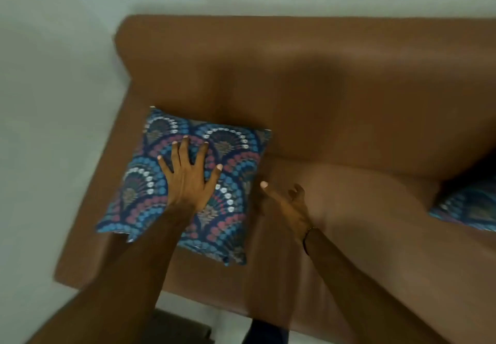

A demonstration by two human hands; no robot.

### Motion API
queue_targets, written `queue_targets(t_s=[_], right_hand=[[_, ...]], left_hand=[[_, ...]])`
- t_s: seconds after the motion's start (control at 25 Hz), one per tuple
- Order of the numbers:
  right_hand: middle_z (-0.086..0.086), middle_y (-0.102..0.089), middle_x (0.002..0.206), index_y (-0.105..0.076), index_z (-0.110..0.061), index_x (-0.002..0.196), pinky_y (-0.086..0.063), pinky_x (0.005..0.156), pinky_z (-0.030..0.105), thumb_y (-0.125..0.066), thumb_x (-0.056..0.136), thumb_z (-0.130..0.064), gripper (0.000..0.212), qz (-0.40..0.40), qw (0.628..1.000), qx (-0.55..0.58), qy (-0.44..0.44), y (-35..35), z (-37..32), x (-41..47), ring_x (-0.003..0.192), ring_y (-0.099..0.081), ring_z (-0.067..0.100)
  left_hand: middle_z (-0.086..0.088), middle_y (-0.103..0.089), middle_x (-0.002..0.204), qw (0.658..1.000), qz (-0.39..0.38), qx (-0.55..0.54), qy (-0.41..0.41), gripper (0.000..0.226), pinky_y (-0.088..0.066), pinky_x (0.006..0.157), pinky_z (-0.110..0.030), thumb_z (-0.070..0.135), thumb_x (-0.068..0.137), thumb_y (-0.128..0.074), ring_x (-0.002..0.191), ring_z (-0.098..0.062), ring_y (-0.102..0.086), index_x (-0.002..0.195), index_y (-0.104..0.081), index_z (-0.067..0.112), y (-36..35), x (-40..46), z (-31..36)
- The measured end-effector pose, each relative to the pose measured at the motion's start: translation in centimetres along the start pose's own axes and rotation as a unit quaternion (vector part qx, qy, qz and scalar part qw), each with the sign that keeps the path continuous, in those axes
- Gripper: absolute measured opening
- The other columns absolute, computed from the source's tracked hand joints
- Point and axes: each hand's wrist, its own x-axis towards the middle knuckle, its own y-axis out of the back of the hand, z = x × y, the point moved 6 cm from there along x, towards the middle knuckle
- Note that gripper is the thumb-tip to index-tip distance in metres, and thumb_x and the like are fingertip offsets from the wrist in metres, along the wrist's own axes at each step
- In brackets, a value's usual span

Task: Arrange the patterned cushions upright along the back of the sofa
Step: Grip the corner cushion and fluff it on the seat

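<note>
A patterned cushion (230,155) in blue, pink and white fan shapes sits at the left end of the brown sofa (335,96), its top edge near the backrest. My left hand (189,174) lies flat on its face with fingers spread. My right hand (287,201) hovers just off the cushion's right edge, fingers apart and holding nothing. A second patterned cushion (467,206) shows partly at the right frame edge on the seat.
A pale wall stands behind and to the left of the sofa. The sofa's left armrest (88,223) runs beside the cushion. A dark object (182,327) lies on the light floor below the seat's front edge.
</note>
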Motion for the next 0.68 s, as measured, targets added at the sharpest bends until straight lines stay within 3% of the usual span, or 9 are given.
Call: queue_targets(t_s=[0.04, 0.08, 0.16, 0.28, 0.4, 0.44, 0.52, 0.56, 0.68], right_hand=[[-0.017, -0.053, 0.131, -0.038, -0.029, 0.133, -0.042, 0.112, 0.038, -0.079, 0.096, -0.041, 0.057, -0.023, 1.000, -0.012, 0.005, -2.9, -0.2, 0.7, 0.126, -0.050, 0.012], [-0.019, -0.055, 0.133, -0.044, -0.029, 0.133, -0.043, 0.112, 0.041, -0.076, 0.099, -0.038, 0.048, -0.056, 0.998, -0.010, 0.004, -5.7, -0.7, 1.0, 0.131, -0.051, 0.011], [-0.008, -0.065, 0.143, -0.057, -0.028, 0.144, -0.053, 0.107, 0.042, -0.080, 0.092, -0.048, 0.061, -0.083, 0.995, -0.036, -0.037, -9.9, -0.3, 1.9, 0.135, -0.061, 0.022], [-0.005, -0.071, 0.124, -0.059, -0.033, 0.129, -0.059, 0.085, 0.037, -0.083, 0.087, -0.053, 0.052, -0.045, 0.998, -0.032, -0.039, -11.0, 0.8, 3.7, 0.113, -0.068, 0.022], [-0.003, -0.074, 0.129, -0.059, -0.032, 0.139, -0.060, 0.100, 0.051, -0.089, 0.078, -0.056, 0.073, -0.039, 0.997, -0.033, -0.064, -10.1, 0.7, 4.6, 0.116, -0.071, 0.025], [-0.002, -0.075, 0.132, -0.058, -0.031, 0.142, -0.060, 0.102, 0.053, -0.091, 0.075, -0.056, 0.079, -0.045, 0.997, -0.024, -0.066, -9.8, 0.5, 4.9, 0.118, -0.072, 0.026], [-0.001, -0.078, 0.132, -0.063, -0.028, 0.140, -0.062, 0.101, 0.050, -0.093, 0.077, -0.051, 0.074, -0.060, 0.997, -0.013, -0.035, -9.8, -1.1, 5.0, 0.117, -0.075, 0.025], [0.000, -0.079, 0.132, -0.065, -0.026, 0.139, -0.063, 0.102, 0.049, -0.094, 0.078, -0.048, 0.071, -0.055, 0.998, -0.012, -0.019, -9.5, -1.8, 4.8, 0.117, -0.077, 0.024], [-0.001, -0.081, 0.129, -0.071, -0.024, 0.136, -0.063, 0.101, 0.047, -0.095, 0.080, -0.036, 0.063, -0.022, 1.000, -0.011, 0.014, -5.4, -3.4, 3.1, 0.116, -0.078, 0.024]], left_hand=[[-0.020, -0.020, 0.176, 0.999, 0.002, -0.015, 0.029, 0.081, -0.002, 0.123, -0.077, 0.074, 0.099, -0.032, 0.163, -0.045, -0.012, 0.164, -0.038, 0.026, 0.6, 0.4, -3.4], [-0.018, -0.021, 0.176, 0.998, -0.001, -0.035, 0.053, 0.084, -0.004, 0.124, -0.076, 0.077, 0.096, -0.032, 0.163, -0.043, -0.014, 0.164, -0.037, 0.028, 0.9, 1.1, -6.4], [-0.017, -0.025, 0.174, 0.994, 0.000, -0.067, 0.089, 0.092, -0.012, 0.124, -0.075, 0.085, 0.090, -0.032, 0.161, -0.042, -0.021, 0.164, -0.035, 0.029, 1.6, 2.0, -10.5], [-0.013, -0.032, 0.171, 0.975, -0.021, -0.156, 0.155, 0.099, -0.027, 0.123, -0.068, 0.092, 0.083, -0.043, 0.154, -0.042, -0.035, 0.163, -0.030, 0.036, 0.9, 3.1, -14.5], [-0.008, -0.053, 0.158, 0.899, -0.046, -0.361, 0.243, 0.115, -0.047, 0.116, -0.056, 0.093, 0.070, -0.067, 0.138, -0.035, -0.057, 0.161, -0.036, 0.029, 0.4, 4.3, -16.9], [-0.006, -0.059, 0.151, 0.867, -0.052, -0.415, 0.271, 0.111, -0.051, 0.112, -0.051, 0.085, 0.070, -0.076, 0.132, -0.032, -0.062, 0.157, -0.041, 0.024, 0.7, 4.4, -16.8], [-0.005, -0.065, 0.136, 0.828, -0.066, -0.473, 0.294, 0.085, -0.055, 0.102, -0.043, 0.058, 0.079, -0.087, 0.118, -0.028, -0.067, 0.144, -0.051, 0.017, 1.9, 4.4, -15.4], [-0.004, -0.067, 0.131, 0.822, -0.060, -0.488, 0.286, 0.072, -0.057, 0.100, -0.040, 0.048, 0.080, -0.090, 0.112, -0.024, -0.069, 0.137, -0.057, 0.017, 2.8, 4.3, -14.3], [0.007, -0.075, 0.123, 0.814, -0.053, -0.530, 0.232, 0.063, -0.062, 0.091, -0.031, 0.040, 0.072, -0.097, 0.105, -0.011, -0.074, 0.128, -0.070, 0.028, 5.2, 3.1, -9.8]])
